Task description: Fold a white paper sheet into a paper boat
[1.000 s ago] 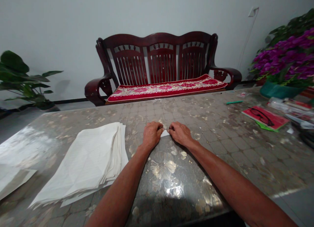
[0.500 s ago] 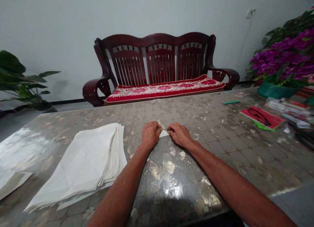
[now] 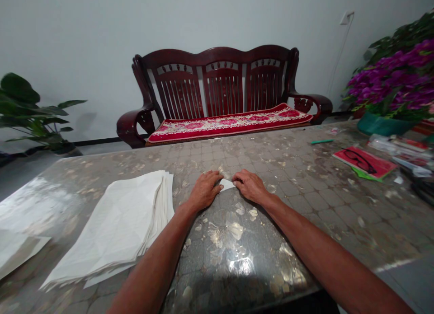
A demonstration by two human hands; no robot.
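A small piece of white paper (image 3: 227, 185), apparently folded, lies on the patterned table between my two hands. My left hand (image 3: 205, 189) rests on the tabletop at its left side, fingers stretched out and the thumb touching the paper's edge. With fingers curled, my right hand (image 3: 249, 185) pinches the right corner of the paper. The far part of the paper is partly hidden by my fingers. To the left of my left arm sits a thick stack of white paper sheets (image 3: 118, 219) with creased surfaces.
Another sheet (image 3: 20, 250) lies at the table's left edge. On the right are a green pen (image 3: 322, 142), black glasses (image 3: 360, 160) on a red booklet (image 3: 381, 162), and purple flowers in a teal pot (image 3: 383, 124). A wooden bench (image 3: 220, 86) stands beyond the table.
My left hand has loosened from its pinch, its fingers now flatter and slightly farther left, showing more of the paper. The right hand stays at the right corner.
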